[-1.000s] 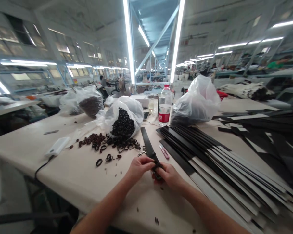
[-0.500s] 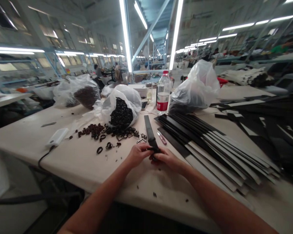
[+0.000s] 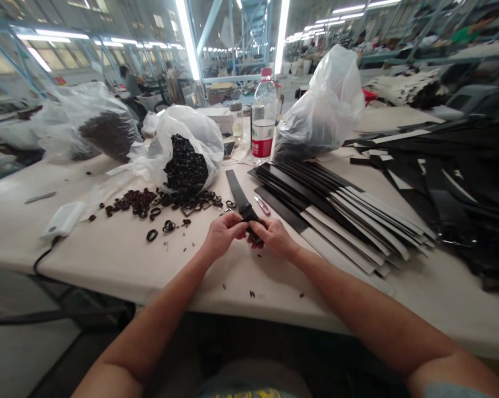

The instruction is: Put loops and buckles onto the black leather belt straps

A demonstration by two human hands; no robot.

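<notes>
Both hands meet at the near end of a black strap, whose far part lies flat on the table. My left hand pinches the strap's end from the left. From the other side my right hand grips it, the thumb pressed on top. A dark loop crosses the strap just beyond my fingers. What lies beneath the fingertips is partly hidden. Small pink-handled thread snips rest right of the strap. A shiny metal piece shows just beyond my left hand. Several loose black loops lie farther left.
An open plastic bag spills black loops and brown pieces. Stacked black strips fan out at right. Behind stand a red-capped bottle and another full bag. A white corded device lies near the left edge.
The camera view has tilted down and shifted right. Both hands stay on the strap's near end; its folded end and the loop now show more clearly between the fingers.
</notes>
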